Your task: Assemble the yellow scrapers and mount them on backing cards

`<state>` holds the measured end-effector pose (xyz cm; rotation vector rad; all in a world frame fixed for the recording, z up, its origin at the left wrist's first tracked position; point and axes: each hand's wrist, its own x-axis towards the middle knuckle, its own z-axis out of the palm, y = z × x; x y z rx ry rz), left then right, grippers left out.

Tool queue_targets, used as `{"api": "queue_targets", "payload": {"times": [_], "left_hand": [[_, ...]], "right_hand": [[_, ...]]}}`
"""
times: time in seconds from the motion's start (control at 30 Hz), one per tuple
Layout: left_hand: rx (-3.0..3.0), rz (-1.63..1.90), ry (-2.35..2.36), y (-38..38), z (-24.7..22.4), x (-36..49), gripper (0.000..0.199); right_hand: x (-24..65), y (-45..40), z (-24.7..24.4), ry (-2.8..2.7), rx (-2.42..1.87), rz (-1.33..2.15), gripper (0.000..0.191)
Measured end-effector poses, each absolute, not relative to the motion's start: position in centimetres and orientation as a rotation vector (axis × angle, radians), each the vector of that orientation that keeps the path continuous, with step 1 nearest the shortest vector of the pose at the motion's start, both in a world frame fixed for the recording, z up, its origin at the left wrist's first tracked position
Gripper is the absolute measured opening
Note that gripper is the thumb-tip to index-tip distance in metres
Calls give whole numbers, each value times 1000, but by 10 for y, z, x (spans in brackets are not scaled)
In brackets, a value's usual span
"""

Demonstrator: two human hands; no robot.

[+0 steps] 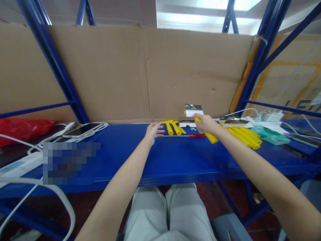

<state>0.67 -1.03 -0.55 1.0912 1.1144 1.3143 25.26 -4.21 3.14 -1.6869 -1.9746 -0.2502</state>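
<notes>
My right hand (207, 124) is closed around a yellow tube-shaped handle (212, 138), raised a little above the blue shelf. A black-and-white card (193, 110) sits just beyond my fingers at the handle's upper end; whether it is fixed to it I cannot tell. My left hand (152, 132) holds nothing, its fingers apart, beside several yellow T-shaped pieces (173, 128) on the shelf. In front of them lies a screwdriver (197, 136) with a red handle, its thin shaft pointing left. Another black-and-white card (187, 124) lies behind it.
Several yellow tubes (244, 136) lie together on the right of the blue shelf (120, 150), near a green plastic packet (271, 134) and white cables. Cardboard (100, 73) closes off the back. On the left are a red bag (23, 129), coiled white cables (97, 128) and a blurred-out patch.
</notes>
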Motion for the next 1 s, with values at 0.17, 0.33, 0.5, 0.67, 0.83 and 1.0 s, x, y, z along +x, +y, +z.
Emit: {"api": "queue_targets", "payload": {"times": [0.17, 0.33, 0.5, 0.67, 0.83, 1.0], "left_hand": [[1114, 1249, 1192, -11, -5, 9, 17], [1138, 1223, 1238, -13, -6, 11, 21], [1142, 1219, 1238, -14, -7, 11, 22], [1148, 1205, 1232, -13, -8, 11, 27], [1169, 1193, 1234, -15, -7, 12, 28], [1170, 1204, 1225, -18, -6, 12, 28]], "right_hand": [[331, -72, 62, -1779, -2029, -404, 35], [414, -97, 81, -1607, -2215, -363, 29], [455, -100, 62, -1600, -2215, -227, 28], [443, -82, 37, -1674, -2118, -173, 20], [426, -56, 31, -1681, -2117, -323, 14], [418, -39, 34, -1640, -2145, -334, 16]]}}
